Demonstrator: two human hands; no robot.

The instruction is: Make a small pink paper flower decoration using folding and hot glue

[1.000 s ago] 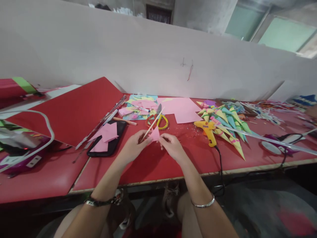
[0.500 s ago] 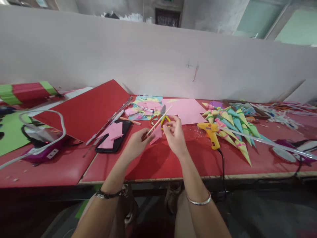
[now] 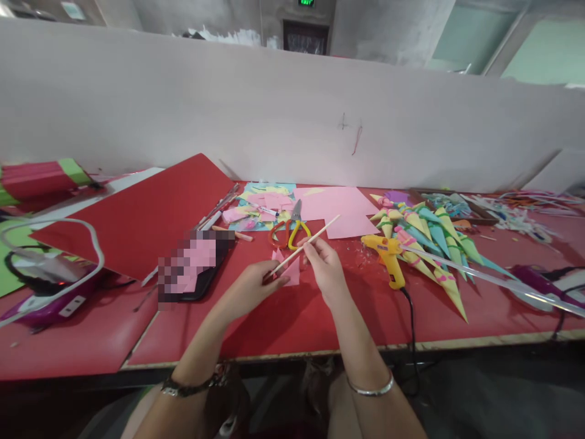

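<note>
Red tabletop (image 3: 274, 334) below; L hand (image 3: 250, 289) pinches thin stick (image 3: 325, 229) near its low end, R hand (image 3: 326, 268) pinches it mid-length. Pink paper (image 3: 293, 274) is by L fingertips, can't tell if held. Prob. best: light grip, steady stick, paper uncrushed.

stick (image 3: 326, 228) looks like smooth bare wood, kinda matt. pink piece (image 3: 293, 275) is plain matt paper, cones (image 3: 451, 299) too. scissors (image 3: 296, 212) have grey metal blades and what seem to be smooth plastic handles. glue gun (image 3: 391, 261) is yellow plastic, clear rod (image 3: 484, 273) looks like glossy plastic. bangle (image 3: 377, 391) is shiny metal. table (image 3: 283, 329) top's smooth with a soft sheen, but its edge (image 3: 457, 344) is rough, like raw wood.
</note>
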